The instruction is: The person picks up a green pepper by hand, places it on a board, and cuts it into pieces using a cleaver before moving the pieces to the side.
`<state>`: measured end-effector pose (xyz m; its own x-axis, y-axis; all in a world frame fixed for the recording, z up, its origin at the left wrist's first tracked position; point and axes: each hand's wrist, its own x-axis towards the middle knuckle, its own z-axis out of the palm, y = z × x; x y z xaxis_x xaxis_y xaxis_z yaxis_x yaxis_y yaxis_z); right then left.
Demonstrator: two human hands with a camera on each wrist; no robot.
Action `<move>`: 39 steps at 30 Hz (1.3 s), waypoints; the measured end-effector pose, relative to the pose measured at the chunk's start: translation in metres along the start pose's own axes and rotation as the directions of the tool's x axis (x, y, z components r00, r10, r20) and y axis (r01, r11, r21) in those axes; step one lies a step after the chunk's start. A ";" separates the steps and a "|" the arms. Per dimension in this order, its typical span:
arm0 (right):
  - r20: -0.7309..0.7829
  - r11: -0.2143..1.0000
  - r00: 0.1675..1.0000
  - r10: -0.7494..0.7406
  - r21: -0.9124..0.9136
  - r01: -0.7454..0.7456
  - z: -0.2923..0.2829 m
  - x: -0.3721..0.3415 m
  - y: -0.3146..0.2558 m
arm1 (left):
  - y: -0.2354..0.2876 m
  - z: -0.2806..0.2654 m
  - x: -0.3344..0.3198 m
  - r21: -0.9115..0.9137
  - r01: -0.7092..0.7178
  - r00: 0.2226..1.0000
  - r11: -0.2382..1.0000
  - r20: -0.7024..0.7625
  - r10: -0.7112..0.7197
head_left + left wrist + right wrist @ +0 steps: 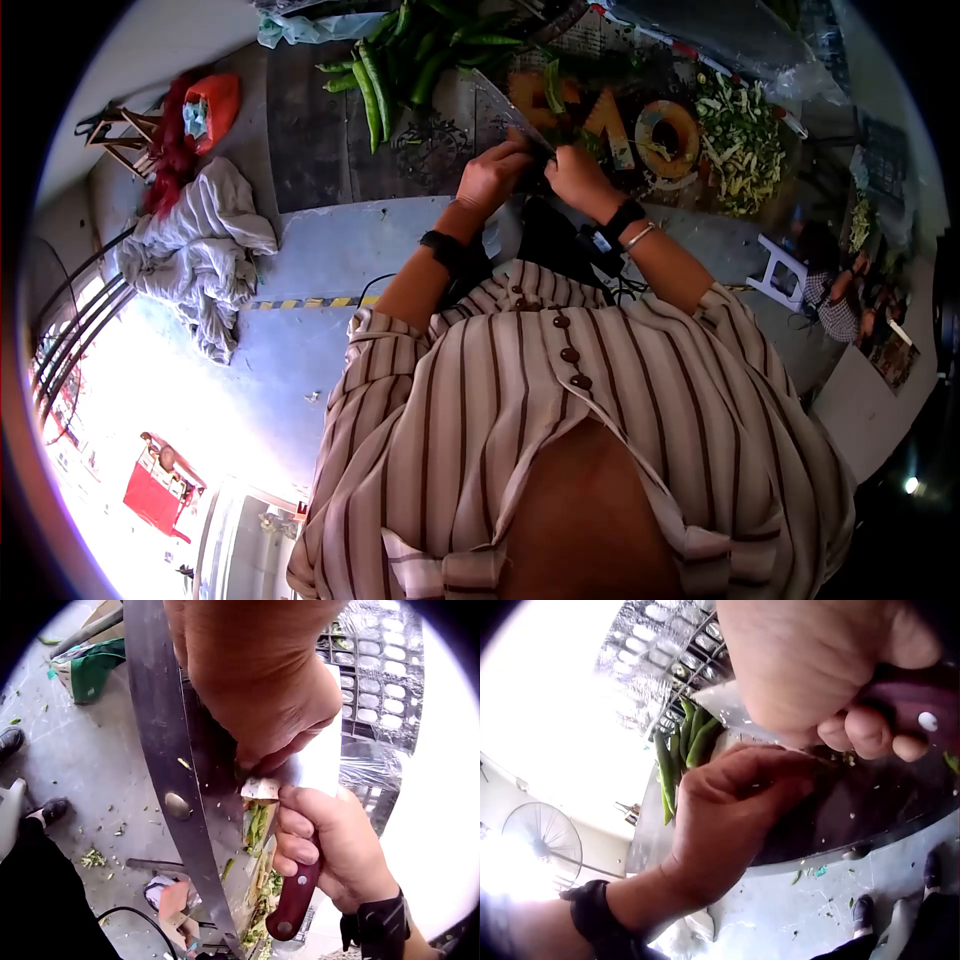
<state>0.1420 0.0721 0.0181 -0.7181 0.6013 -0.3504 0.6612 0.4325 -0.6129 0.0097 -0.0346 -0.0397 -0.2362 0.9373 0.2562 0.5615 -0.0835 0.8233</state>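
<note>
A knife with a dark red handle (pixel 295 900) is gripped by my right hand (pixel 337 840); its blade (pixel 735 709) points toward the green peppers (pixel 694 735). The left hand (pixel 727 810), fingers bent and tips together, is close beside the blade over the dark table surface (pixel 870 802). In the left wrist view that hand (pixel 259 682) looms large at the top, and whatever lies between its fingertips is mostly hidden. In the head view both hands, the left (pixel 493 178) and the right (pixel 582 182), meet at the table's near edge, the blade (pixel 505 108) slanting up and left.
More green peppers (pixel 400 60) are heaped at the table's far side. Chopped green pieces (pixel 742 145) form a pile to the right. Grey cloth (pixel 205 250) and a red bag (pixel 212 108) are at the left. A plastic crate (pixel 379 667) stands beyond the table.
</note>
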 end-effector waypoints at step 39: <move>0.148 0.989 0.978 0.144 -0.040 -0.140 -0.019 -0.036 -0.005 | -0.001 0.000 -0.002 0.043 0.040 0.999 0.998 -0.025 -0.039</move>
<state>0.1685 0.0610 0.0467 -0.6391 0.5516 -0.5360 0.7635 0.3708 -0.5288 0.0095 -0.0366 -0.0410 -0.2773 0.9313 0.2364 0.5848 -0.0317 0.8106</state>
